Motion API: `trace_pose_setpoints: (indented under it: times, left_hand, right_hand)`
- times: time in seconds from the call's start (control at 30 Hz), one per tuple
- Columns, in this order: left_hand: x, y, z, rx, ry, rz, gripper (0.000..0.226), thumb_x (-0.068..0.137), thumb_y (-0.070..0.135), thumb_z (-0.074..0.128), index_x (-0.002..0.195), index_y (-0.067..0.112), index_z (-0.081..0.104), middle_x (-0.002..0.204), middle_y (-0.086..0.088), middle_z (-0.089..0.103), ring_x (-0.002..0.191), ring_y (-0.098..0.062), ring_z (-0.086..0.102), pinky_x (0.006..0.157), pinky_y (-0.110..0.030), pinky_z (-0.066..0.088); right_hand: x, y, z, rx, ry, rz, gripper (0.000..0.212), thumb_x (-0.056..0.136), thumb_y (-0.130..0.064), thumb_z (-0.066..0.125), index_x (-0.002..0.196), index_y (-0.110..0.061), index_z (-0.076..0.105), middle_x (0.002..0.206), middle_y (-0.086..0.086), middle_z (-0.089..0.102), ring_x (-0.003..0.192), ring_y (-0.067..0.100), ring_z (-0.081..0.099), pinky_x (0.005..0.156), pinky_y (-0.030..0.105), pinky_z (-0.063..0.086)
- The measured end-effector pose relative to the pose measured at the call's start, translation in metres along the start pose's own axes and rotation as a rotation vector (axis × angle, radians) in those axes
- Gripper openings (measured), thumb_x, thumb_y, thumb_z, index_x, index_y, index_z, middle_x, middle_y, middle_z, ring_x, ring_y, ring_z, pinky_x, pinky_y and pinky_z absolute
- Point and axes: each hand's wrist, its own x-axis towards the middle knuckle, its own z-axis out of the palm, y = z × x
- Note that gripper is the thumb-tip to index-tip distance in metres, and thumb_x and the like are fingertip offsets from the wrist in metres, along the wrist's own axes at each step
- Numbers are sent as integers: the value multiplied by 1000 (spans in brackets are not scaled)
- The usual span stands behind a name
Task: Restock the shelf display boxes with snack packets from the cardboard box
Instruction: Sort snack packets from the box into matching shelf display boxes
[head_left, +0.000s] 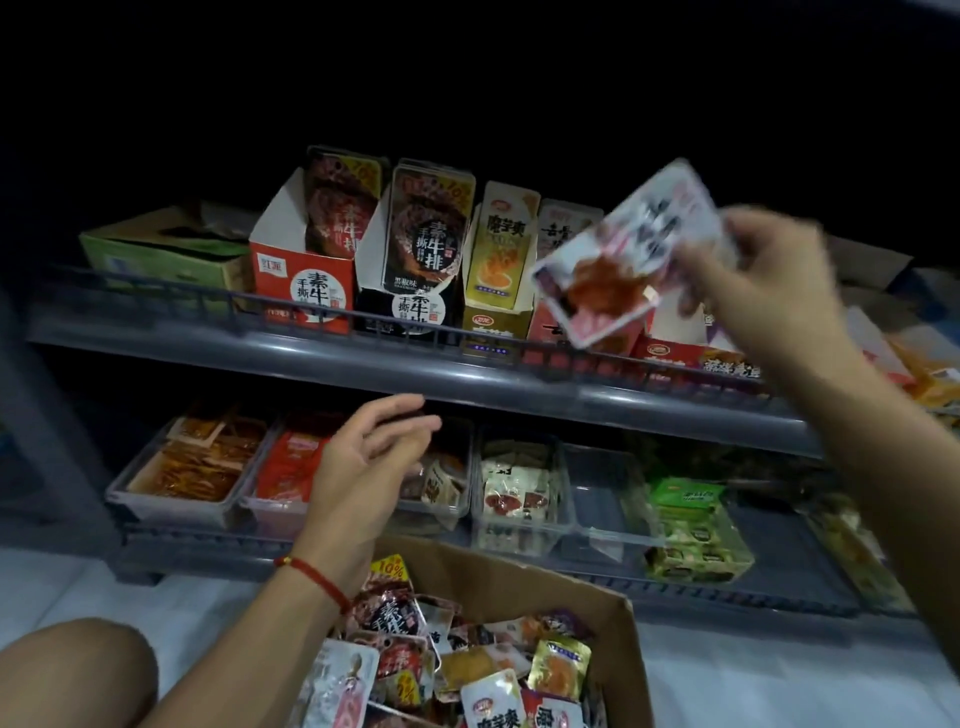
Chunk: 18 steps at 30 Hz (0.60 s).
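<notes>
On the dim upper shelf before me, my right hand pinches a snack packet above the display boxes, left hand slack and empty over the cardboard box; a loose pinch could drop it in the wrong box.

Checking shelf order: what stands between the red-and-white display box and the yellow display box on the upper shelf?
In the head view, a black display box holding dark steak-print packets stands between the red-and-white display box and the yellow display box.

Shop; railed grey shelves; snack display boxes; clear bins below
</notes>
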Motion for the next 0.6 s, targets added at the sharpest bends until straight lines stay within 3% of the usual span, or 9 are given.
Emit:
trace_pose_setpoints:
  times: [0.07,0.13,0.17,0.27,0.37,0.47,0.6]
  left_hand:
    - [3,-1,-1,24,31,-15,25,96,9,66,113,26,68,104,7,79,107,-9,70,94,-36,55]
    - [6,-4,-2,62,45,-33,28,95,5,65,111,27,68,105,7,78,105,-7,70,93,-33,55]
    - [6,-5,-2,74,45,-40,29,95,3,65,111,28,67,105,7,78,105,-7,70,92,-32,55]
    - [9,-7,-3,110,46,-56,33,94,1,66,110,30,67,105,8,77,105,-7,69,89,-30,54]
    - [11,-8,-6,125,43,-65,34,93,1,67,109,30,66,105,8,76,103,-7,69,86,-28,52]
    - [13,-10,-9,128,52,-73,33,92,2,68,108,30,66,104,6,76,102,-6,69,82,-24,49]
    - [13,-13,-12,183,32,-87,37,92,-1,66,107,33,65,106,6,75,105,-6,66,81,-23,47]
  right_hand:
    - [33,-1,-4,-147,128,-71,16,100,-32,60,111,-23,67,100,-8,68,80,10,69,62,22,56]
    - [62,5,5,-277,136,-60,23,101,-29,60,118,-15,68,105,-6,62,89,10,62,56,2,42]
    - [73,10,14,-339,116,-56,23,101,-28,60,117,-13,69,103,-2,64,85,10,57,51,2,36]
    - [95,29,43,-483,21,7,22,100,-27,62,113,-12,71,95,8,64,74,15,53,57,20,34]
    - [108,47,68,-492,-62,47,24,98,-27,65,116,-12,71,107,12,70,96,26,64,76,30,42]
    - [118,53,90,-485,-111,68,24,97,-23,68,115,-7,71,112,17,71,91,24,60,77,32,46]
    - [122,52,108,-478,-74,48,33,98,-24,67,125,-5,67,121,16,68,109,31,66,83,33,49]
